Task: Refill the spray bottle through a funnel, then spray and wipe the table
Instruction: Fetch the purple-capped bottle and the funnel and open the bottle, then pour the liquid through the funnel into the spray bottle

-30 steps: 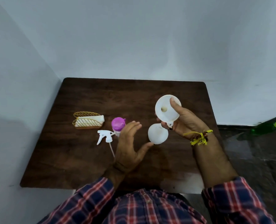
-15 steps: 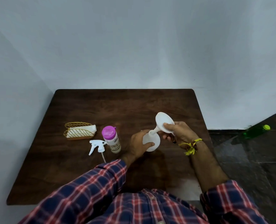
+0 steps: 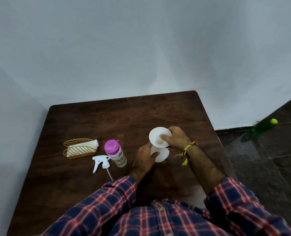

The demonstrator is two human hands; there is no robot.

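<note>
Head view, looking down on a dark wooden table that fills the middle of the frame. Right of centre, a white spray bottle standing upright, cap off, gripped around its body by the left hand. Directly above it, a white funnel with its stem down at the bottle neck, pinched at the rim by the right hand, thumb inside the bowl. Left of centre, a pink-capped refill bottle standing closed, with the detached white trigger head lying just beside it. Further left, a gold wire holder with white tissues. Far right edge, on the floor, a green bottle.

Probably seating the funnel: best kept vertical, stem fully into the neck, bottle held firm until steady before reaching for the refill.
</note>
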